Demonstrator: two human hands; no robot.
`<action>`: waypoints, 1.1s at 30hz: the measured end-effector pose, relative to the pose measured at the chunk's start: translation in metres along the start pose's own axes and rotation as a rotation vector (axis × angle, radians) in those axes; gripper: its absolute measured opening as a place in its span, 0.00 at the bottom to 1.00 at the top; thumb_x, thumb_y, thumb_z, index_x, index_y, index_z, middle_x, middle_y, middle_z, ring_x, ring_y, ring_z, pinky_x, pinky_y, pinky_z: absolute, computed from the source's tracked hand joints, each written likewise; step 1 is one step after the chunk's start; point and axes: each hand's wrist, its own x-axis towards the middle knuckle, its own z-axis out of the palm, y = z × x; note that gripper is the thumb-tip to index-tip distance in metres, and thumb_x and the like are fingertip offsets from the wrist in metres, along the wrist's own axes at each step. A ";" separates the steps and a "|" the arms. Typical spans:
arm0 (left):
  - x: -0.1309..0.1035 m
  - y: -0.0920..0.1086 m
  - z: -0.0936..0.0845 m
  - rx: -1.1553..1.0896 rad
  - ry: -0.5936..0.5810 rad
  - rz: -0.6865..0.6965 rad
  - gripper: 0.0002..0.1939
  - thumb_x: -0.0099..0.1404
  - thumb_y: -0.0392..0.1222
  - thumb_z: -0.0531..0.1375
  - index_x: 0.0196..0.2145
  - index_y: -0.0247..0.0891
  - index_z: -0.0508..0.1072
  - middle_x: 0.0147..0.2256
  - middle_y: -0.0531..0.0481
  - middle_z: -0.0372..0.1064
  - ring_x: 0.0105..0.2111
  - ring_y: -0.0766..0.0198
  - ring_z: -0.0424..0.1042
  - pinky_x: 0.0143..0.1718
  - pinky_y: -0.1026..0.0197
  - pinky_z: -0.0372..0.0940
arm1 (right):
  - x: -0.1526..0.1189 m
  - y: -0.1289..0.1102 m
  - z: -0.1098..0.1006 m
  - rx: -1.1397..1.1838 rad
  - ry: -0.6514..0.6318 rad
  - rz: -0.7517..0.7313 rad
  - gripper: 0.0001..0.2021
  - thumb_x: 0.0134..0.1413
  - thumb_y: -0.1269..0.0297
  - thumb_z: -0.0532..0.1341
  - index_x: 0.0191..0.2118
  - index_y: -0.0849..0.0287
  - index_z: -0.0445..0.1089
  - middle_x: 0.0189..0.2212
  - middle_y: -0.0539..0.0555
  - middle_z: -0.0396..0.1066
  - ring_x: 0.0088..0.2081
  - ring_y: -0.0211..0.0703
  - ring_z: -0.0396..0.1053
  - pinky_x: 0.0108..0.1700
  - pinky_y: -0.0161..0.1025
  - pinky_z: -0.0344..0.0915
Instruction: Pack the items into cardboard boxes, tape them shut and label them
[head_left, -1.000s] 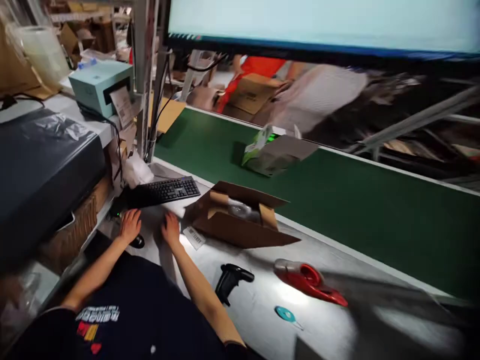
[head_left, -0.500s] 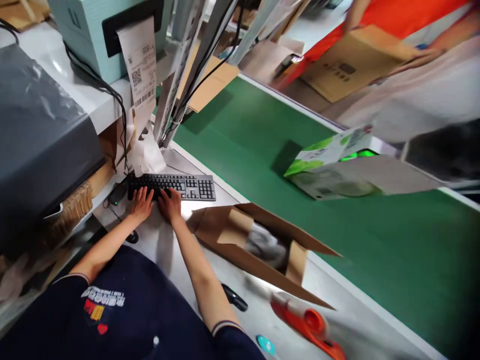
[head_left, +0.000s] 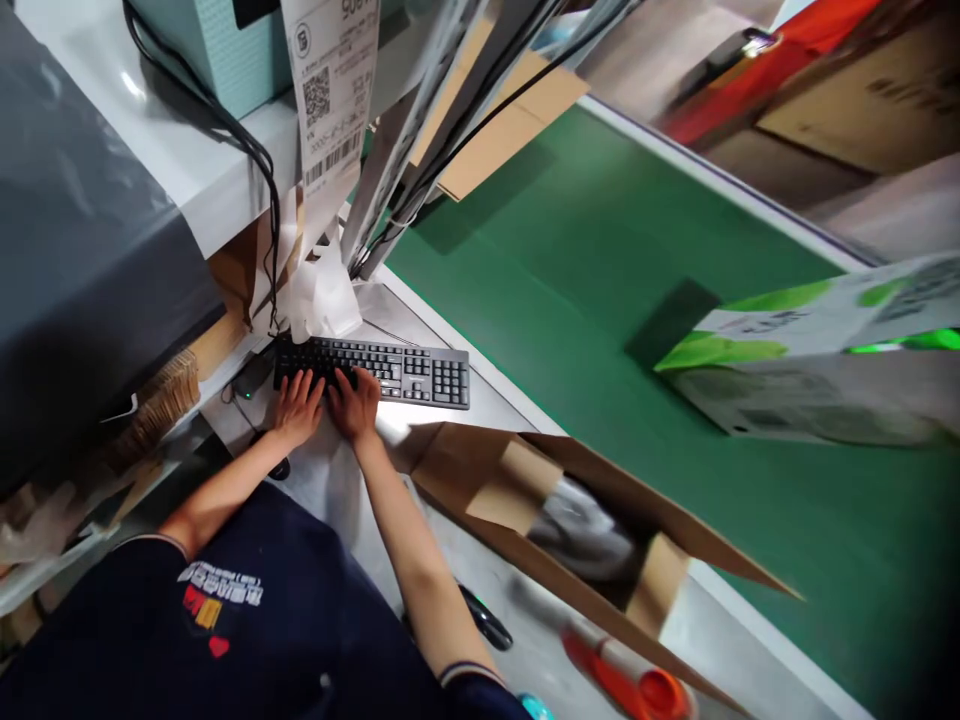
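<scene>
Both hands have shifted since the earliest frame: the left hand [head_left: 298, 408] from by the mouse [head_left: 280, 469], the right hand [head_left: 355, 404] from nearer the carton [head_left: 517, 487]; both are now at the keyboard [head_left: 397, 372]. Largest in view is the green belt [head_left: 570, 260], running diagonally beyond the desk [head_left: 493, 395]. On the desk, alongside the belt, the carton stands open with its flaps spread, something wrapped in plastic [head_left: 583, 530] inside (blur hides what it is). Next comes a white-and-green box [head_left: 810, 390] on the belt, cut off by the right edge. The keyboard lies on the desk between the person and the belt, and above its left part hangs a printed label strip [head_left: 337, 110]. Low in view, a red tape dispenser [head_left: 630, 685] is blurred. The left hand is palm down, fingers slightly spread at the near keys; the right hand is just beside it, fingers bent over the keys. Each grip is loose and holds nothing. A black handheld device [head_left: 486, 618] shows partly behind the right forearm; smallest, the mouse sits by the left forearm, partly covered.
</scene>
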 end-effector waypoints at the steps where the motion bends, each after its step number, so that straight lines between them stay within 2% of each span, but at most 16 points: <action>1: 0.001 0.000 0.000 -0.002 0.003 0.001 0.32 0.76 0.44 0.53 0.75 0.39 0.59 0.76 0.37 0.50 0.77 0.43 0.47 0.76 0.32 0.42 | 0.000 0.000 0.001 -0.002 -0.002 0.007 0.19 0.72 0.57 0.59 0.62 0.55 0.75 0.64 0.66 0.62 0.67 0.59 0.55 0.72 0.63 0.51; 6: 0.011 -0.005 -0.001 -0.006 0.015 0.002 0.33 0.75 0.44 0.54 0.74 0.39 0.59 0.77 0.37 0.46 0.76 0.41 0.48 0.76 0.33 0.43 | -0.010 -0.001 -0.003 0.023 0.007 0.050 0.19 0.71 0.55 0.58 0.60 0.57 0.74 0.65 0.67 0.62 0.68 0.60 0.54 0.71 0.64 0.50; 10: 0.023 -0.012 -0.006 0.011 0.046 0.029 0.36 0.74 0.49 0.57 0.75 0.39 0.57 0.77 0.36 0.46 0.73 0.39 0.56 0.74 0.37 0.51 | -0.016 0.005 -0.007 0.067 0.050 0.096 0.18 0.71 0.56 0.57 0.58 0.59 0.72 0.63 0.67 0.67 0.67 0.60 0.57 0.69 0.63 0.55; 13: 0.024 -0.014 -0.011 0.026 0.106 0.024 0.37 0.75 0.51 0.57 0.75 0.38 0.56 0.76 0.33 0.49 0.70 0.40 0.61 0.71 0.39 0.56 | -0.006 0.012 -0.009 0.087 0.094 0.109 0.17 0.72 0.57 0.54 0.59 0.58 0.69 0.60 0.66 0.71 0.67 0.58 0.59 0.70 0.64 0.54; 16: 0.013 -0.013 -0.013 0.037 0.148 0.004 0.33 0.76 0.50 0.54 0.74 0.38 0.59 0.75 0.34 0.53 0.68 0.42 0.65 0.69 0.41 0.60 | 0.011 0.017 -0.011 0.087 0.104 0.148 0.19 0.73 0.56 0.52 0.61 0.58 0.67 0.59 0.66 0.72 0.66 0.58 0.60 0.71 0.66 0.52; 19: -0.004 -0.011 -0.008 0.034 0.117 0.042 0.29 0.76 0.47 0.54 0.71 0.39 0.65 0.74 0.35 0.56 0.67 0.45 0.67 0.69 0.42 0.60 | 0.020 0.017 -0.011 0.091 0.079 0.169 0.19 0.73 0.57 0.53 0.62 0.60 0.67 0.58 0.66 0.73 0.67 0.58 0.61 0.72 0.68 0.49; 23: -0.026 -0.007 -0.003 0.046 0.114 0.076 0.28 0.74 0.44 0.56 0.69 0.39 0.68 0.74 0.34 0.56 0.68 0.46 0.66 0.70 0.40 0.60 | -0.001 0.006 -0.014 0.069 0.027 0.119 0.21 0.71 0.60 0.56 0.64 0.59 0.68 0.62 0.66 0.72 0.69 0.58 0.61 0.73 0.68 0.50; 26: -0.044 0.000 -0.001 0.088 0.249 0.119 0.30 0.72 0.41 0.58 0.70 0.38 0.67 0.73 0.32 0.58 0.69 0.45 0.67 0.69 0.41 0.63 | -0.035 -0.003 -0.021 -0.011 0.001 0.065 0.22 0.68 0.62 0.58 0.64 0.53 0.73 0.68 0.64 0.68 0.70 0.64 0.62 0.71 0.69 0.53; 28: -0.048 -0.002 0.015 0.110 0.426 0.140 0.37 0.68 0.38 0.60 0.73 0.40 0.62 0.73 0.34 0.57 0.68 0.46 0.68 0.66 0.43 0.67 | -0.056 0.004 -0.012 -0.098 0.085 0.033 0.26 0.64 0.63 0.60 0.66 0.42 0.72 0.70 0.60 0.67 0.70 0.69 0.63 0.67 0.71 0.58; 30: -0.033 -0.010 0.044 0.118 0.618 0.143 0.47 0.65 0.38 0.60 0.78 0.46 0.48 0.75 0.39 0.53 0.68 0.46 0.69 0.63 0.43 0.70 | -0.061 0.024 0.012 -0.169 0.261 -0.025 0.33 0.59 0.63 0.62 0.69 0.30 0.66 0.68 0.55 0.69 0.66 0.69 0.69 0.62 0.69 0.65; 32: -0.002 -0.020 0.072 0.138 0.756 0.208 0.53 0.61 0.40 0.62 0.78 0.49 0.42 0.76 0.44 0.47 0.68 0.44 0.69 0.59 0.42 0.74 | -0.049 0.047 0.042 -0.222 0.388 -0.084 0.40 0.55 0.62 0.62 0.74 0.33 0.58 0.68 0.55 0.70 0.65 0.69 0.71 0.58 0.68 0.69; 33: 0.015 -0.023 0.083 0.154 0.849 0.221 0.55 0.58 0.39 0.62 0.78 0.50 0.42 0.76 0.45 0.46 0.68 0.42 0.68 0.57 0.40 0.74 | -0.039 0.056 0.056 -0.232 0.465 -0.119 0.41 0.53 0.61 0.62 0.74 0.35 0.59 0.65 0.55 0.72 0.63 0.70 0.73 0.56 0.67 0.71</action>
